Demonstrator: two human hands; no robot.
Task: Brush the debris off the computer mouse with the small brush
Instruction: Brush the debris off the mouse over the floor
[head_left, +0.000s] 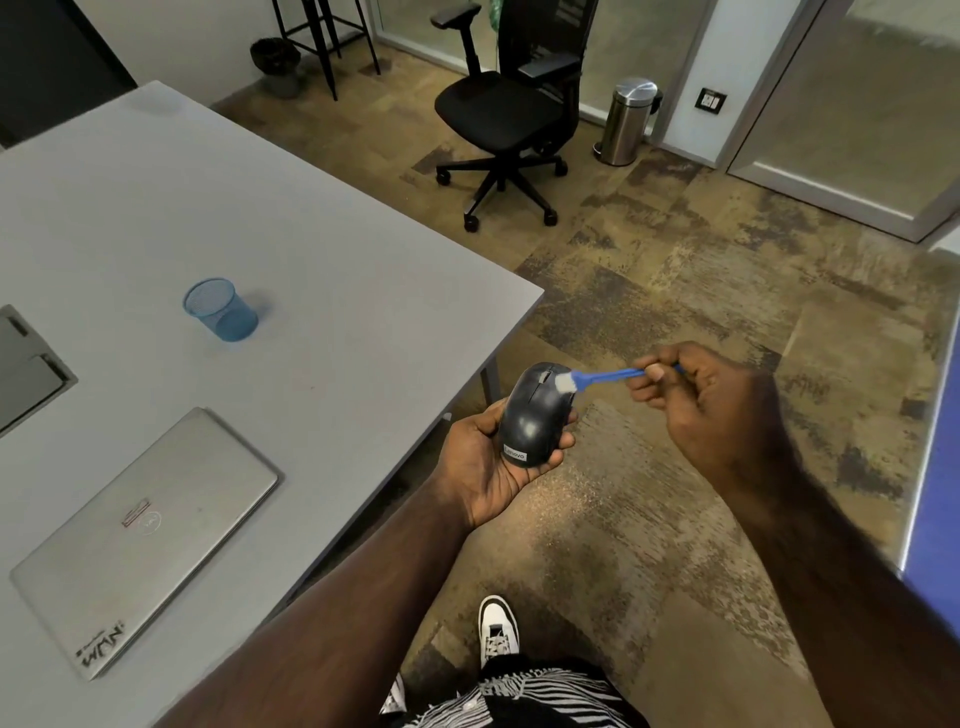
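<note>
Brush (597, 376) bristles seemingly touch mouse (535, 415); table (311, 291) edge just left.

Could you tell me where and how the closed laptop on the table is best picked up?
Judging by its pose, grip the laptop by its long right edge, coming from the table edge beside it. It lies flat and closed, so fingers likely must slip under that thin side.

Evenly, softly lit indoors, no harsh shadows. Faint sheen on the grey matte tabletop (311, 249) and a bright highlight on the brushed-steel cylindrical bin (626, 122). Strong wide-angle bending toward the edges. Slight motion blur on the right hand (722, 410); overall mild compression softness.
</note>
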